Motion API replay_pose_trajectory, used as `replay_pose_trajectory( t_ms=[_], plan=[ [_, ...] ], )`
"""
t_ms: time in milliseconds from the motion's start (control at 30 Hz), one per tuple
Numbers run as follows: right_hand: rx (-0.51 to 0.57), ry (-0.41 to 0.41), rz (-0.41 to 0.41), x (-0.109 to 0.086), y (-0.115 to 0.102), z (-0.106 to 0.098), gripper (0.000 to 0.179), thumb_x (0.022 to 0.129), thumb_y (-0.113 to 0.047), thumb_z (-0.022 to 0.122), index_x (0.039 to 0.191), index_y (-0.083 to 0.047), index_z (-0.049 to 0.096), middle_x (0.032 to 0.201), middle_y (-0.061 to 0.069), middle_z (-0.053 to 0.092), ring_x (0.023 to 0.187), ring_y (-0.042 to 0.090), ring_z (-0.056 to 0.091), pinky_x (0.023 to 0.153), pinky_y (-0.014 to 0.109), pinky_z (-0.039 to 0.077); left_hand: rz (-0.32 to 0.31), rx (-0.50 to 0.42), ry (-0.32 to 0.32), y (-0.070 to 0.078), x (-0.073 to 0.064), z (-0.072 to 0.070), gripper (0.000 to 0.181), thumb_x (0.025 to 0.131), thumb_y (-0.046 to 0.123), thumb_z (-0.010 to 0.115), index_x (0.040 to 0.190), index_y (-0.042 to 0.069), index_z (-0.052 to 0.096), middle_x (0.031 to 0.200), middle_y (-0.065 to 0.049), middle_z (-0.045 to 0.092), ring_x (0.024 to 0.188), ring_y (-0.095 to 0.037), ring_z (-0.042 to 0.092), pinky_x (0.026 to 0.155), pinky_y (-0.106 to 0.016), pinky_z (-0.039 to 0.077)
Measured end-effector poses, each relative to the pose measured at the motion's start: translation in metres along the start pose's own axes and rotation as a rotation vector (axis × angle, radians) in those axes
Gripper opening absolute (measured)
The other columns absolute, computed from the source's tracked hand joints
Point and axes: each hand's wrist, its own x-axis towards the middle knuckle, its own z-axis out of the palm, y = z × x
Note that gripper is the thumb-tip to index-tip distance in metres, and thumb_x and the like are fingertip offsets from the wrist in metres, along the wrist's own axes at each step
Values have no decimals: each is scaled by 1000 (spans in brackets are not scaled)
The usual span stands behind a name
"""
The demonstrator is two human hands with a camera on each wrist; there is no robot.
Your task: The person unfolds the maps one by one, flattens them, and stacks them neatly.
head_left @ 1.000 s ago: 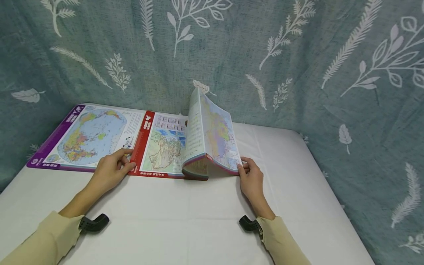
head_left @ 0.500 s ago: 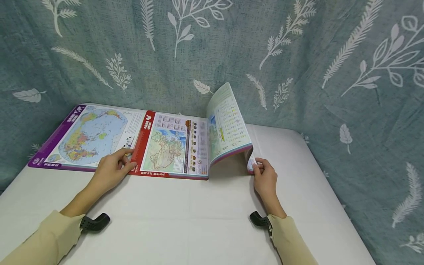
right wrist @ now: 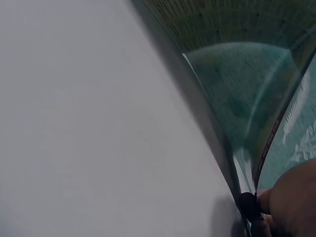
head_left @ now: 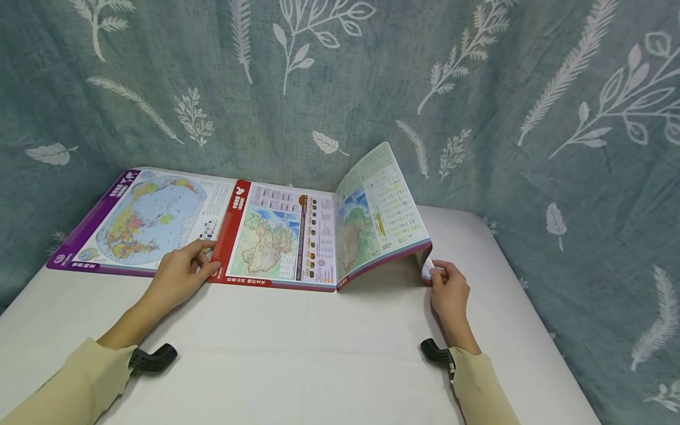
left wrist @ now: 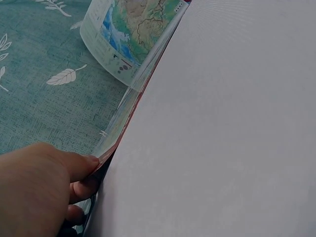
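A red-bordered folding map (head_left: 268,242) lies on the white table, its left part flat. Its right part, the raised panel (head_left: 379,206), bends up like a tent. My left hand (head_left: 177,273) holds the map's near left corner; in the left wrist view the thumb of the hand (left wrist: 39,187) lies over the edge with fingers curled below. My right hand (head_left: 450,290) pinches the near right corner at the end of the bent sheet. In the right wrist view, that hand (right wrist: 291,202) grips where two sheet edges meet; part of its fingers is dark.
A purple-bordered world map (head_left: 151,218) lies flat at the left, its right side meeting the red border. Behind the white table (head_left: 297,360) hangs a green leaf-patterned curtain (head_left: 361,77), close to the raised panel's top.
My right hand has moved right, drawing the map's corner along. The raised fold has shifted right, and more of the map lies flat. My left hand has stayed at its corner.
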Motion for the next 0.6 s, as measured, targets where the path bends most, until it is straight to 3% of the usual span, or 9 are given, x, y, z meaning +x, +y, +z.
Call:
replay_pose_trajectory(
  t_ms=[300,600],
  plan=[
    [-10,66,55,18,30,-17,24,102,-10,62,121,-2,75,103,19,77,82,15,60,73,25,40,-3,8,4,-1,-3,-1,41,93,11,80,130,-1,66,76,1,60,61,-7,38,59,-28,31],
    [26,152,129,33,56,-36,24,104,-16,63,122,-6,76,102,17,75,71,-6,49,71,21,39,9,-3,11,2,0,0,43,93,8,79,131,-2,64,76,0,60,62,-9,40,61,-28,32]
  ],
)
